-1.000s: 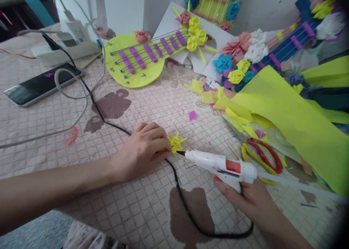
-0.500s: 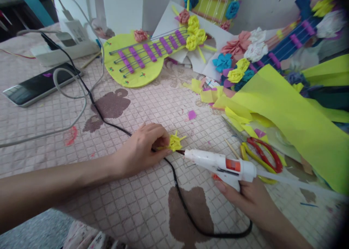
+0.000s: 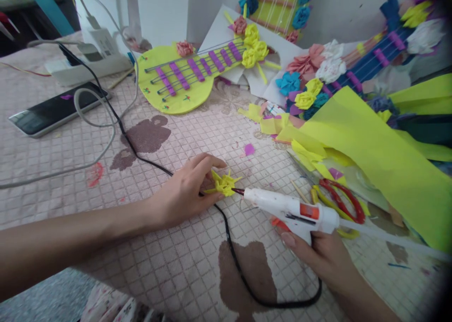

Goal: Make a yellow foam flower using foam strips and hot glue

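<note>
A small yellow paper flower [image 3: 225, 184] with thin pointed tips lies low over the tablecloth in the middle. My left hand [image 3: 194, 183] holds it at its left side, the thumb along its near edge and the index finger raised above it. In my right hand [image 3: 318, 251] is a white glue gun [image 3: 282, 204] with an orange trigger. Its dark nozzle points left and meets the flower's right side. A long pale glue stick [image 3: 391, 239] sticks out of the gun's back. The other fingers of my right hand are hidden behind the handle.
A black cord [image 3: 235, 261] loops across the tablecloth under my left hand. Scissors [image 3: 341, 202] and yellow paper [image 3: 381, 162] lie to the right. Behind stand a yellow paper guitar [image 3: 176, 79] and a blue one [image 3: 370, 65]. A phone [image 3: 58, 108] and power strip [image 3: 88, 68] are at left.
My left index finger has lifted and stretched out, showing more of the flower. The glue gun has shifted slightly right, its nozzle now against the flower's right side.
</note>
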Demonstrator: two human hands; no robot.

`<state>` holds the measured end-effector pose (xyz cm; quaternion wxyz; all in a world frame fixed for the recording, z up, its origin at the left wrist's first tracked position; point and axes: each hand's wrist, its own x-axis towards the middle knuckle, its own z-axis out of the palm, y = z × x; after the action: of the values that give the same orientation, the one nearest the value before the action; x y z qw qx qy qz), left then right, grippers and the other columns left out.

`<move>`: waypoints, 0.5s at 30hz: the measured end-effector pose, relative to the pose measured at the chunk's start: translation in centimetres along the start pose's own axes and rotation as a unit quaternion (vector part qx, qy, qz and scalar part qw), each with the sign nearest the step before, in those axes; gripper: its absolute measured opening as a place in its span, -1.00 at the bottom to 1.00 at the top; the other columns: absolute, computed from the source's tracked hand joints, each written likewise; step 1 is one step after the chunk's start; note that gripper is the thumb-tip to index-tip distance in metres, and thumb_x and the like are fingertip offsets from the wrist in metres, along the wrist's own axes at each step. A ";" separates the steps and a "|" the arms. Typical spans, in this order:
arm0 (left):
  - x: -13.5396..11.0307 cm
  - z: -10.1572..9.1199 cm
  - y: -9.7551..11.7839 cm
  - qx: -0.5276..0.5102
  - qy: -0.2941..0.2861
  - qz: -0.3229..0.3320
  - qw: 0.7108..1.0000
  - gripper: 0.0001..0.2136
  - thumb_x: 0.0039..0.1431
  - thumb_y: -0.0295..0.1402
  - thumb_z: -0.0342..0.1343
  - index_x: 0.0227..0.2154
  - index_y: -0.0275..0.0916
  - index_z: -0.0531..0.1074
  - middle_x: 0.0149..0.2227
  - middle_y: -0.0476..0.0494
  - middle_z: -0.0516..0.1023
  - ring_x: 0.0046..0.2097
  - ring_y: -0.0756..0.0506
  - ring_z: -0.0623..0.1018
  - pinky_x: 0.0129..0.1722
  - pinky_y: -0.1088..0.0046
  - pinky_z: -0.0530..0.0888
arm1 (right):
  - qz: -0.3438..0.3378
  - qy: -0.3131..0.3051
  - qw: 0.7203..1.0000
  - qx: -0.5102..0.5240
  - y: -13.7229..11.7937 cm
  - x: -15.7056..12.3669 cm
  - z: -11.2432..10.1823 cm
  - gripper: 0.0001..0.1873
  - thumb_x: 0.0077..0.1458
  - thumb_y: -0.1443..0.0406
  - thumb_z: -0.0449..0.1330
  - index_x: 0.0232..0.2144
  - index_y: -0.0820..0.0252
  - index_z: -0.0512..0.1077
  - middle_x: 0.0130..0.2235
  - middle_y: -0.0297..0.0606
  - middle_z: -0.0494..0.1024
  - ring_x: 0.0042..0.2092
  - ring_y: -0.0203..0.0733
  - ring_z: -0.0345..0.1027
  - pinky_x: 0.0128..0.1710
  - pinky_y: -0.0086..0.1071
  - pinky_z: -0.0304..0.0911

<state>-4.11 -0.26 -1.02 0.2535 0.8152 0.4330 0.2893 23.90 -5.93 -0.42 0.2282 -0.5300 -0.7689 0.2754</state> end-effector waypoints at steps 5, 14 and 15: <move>0.0 0.3 -0.2 0.010 0.008 0.027 1.000 -0.60 0.02 -0.49 0.18 -0.05 -0.25 0.25 -0.15 -0.15 0.46 -0.18 -0.07 0.48 -0.21 0.41 0.47 | 0.008 0.043 0.999 0.006 -0.3 0.5 0.2 -0.82 0.06 0.20 0.14 -0.35 0.12 0.49 -0.39 -0.30 0.58 -0.38 -0.14 0.45 -0.40 -0.33 0.37; 0.0 0.6 -0.4 -0.002 0.011 0.021 1.000 -0.62 0.03 -0.46 0.16 -0.06 -0.25 0.26 -0.17 -0.13 0.46 -0.16 -0.08 0.48 -0.18 0.39 0.47 | 0.063 0.161 0.985 -0.019 -0.6 1.7 1.0 -0.74 0.08 0.13 0.12 -0.41 0.19 0.46 -0.51 -0.31 0.50 -0.48 -0.21 0.34 -0.49 -0.37 0.26; 0.0 0.6 -0.5 -0.002 0.012 0.018 1.000 -0.62 0.03 -0.46 0.16 -0.06 -0.24 0.26 -0.18 -0.13 0.45 -0.16 -0.08 0.48 -0.18 0.39 0.47 | 0.069 0.170 0.983 -0.027 -0.6 1.9 1.1 -0.74 0.08 0.13 0.11 -0.42 0.20 0.45 -0.52 -0.31 0.48 -0.49 -0.22 0.33 -0.50 -0.37 0.24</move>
<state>-3.96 -0.17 -1.76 0.2450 0.8189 0.4202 0.3046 22.12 -4.51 -0.74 0.3216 -0.6269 -0.6875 0.1756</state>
